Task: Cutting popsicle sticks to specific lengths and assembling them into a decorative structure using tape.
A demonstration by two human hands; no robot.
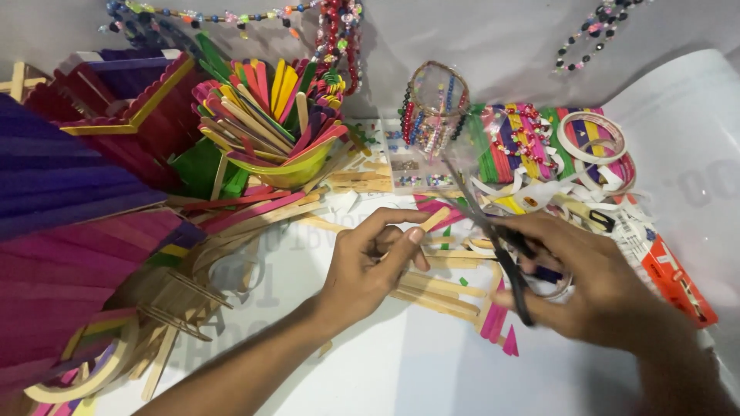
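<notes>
While coloured sticks (262, 100) litter the white table (401, 370), left hand (370, 266) pinches a stick (433, 221), right hand (593, 281) grips scissors (493, 239).

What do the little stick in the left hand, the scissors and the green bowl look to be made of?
Stick in the left hand: pale, matte, probably bare wood. Scissors in the right hand: dark grey blades, likely metal; handles hidden. Bowl: glossy yellow-green, smooth rim, probably plastic.

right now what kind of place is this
Most likely a home craft table. A green bowl holds coloured craft sticks, bead strings hang on the wall, tape rolls lie about, and the right hand works scissors near a stick in the left hand.
</notes>
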